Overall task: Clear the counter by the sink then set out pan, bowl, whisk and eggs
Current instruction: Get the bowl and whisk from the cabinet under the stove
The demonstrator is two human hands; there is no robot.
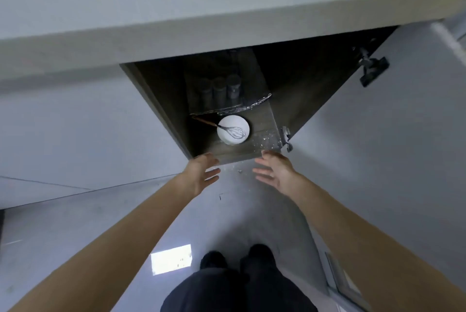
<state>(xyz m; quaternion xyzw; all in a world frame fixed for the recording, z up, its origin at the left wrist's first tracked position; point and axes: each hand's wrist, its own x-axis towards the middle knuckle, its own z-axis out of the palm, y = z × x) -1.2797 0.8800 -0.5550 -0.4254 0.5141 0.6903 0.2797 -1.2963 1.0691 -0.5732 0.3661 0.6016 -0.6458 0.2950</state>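
Note:
A white bowl [230,124] sits on the floor of an open lower cabinet [166,100], near its front edge. A wire whisk [235,132] with a wooden handle lies across the bowl, its head inside and its handle sticking out to the left. My left hand [201,171] and my right hand [273,169] are both stretched toward the cabinet's front edge, palms facing each other, fingers straight, holding nothing. Both hands are just short of the bowl. No pan or eggs are in view.
The cabinet door [378,115] stands open to the right, with hinges [372,68] showing. Three dark jars [219,91] stand behind a wire rack [242,107] at the back of the cabinet. The countertop edge [176,32] runs above. White crumbs [264,139] lie on the cabinet floor.

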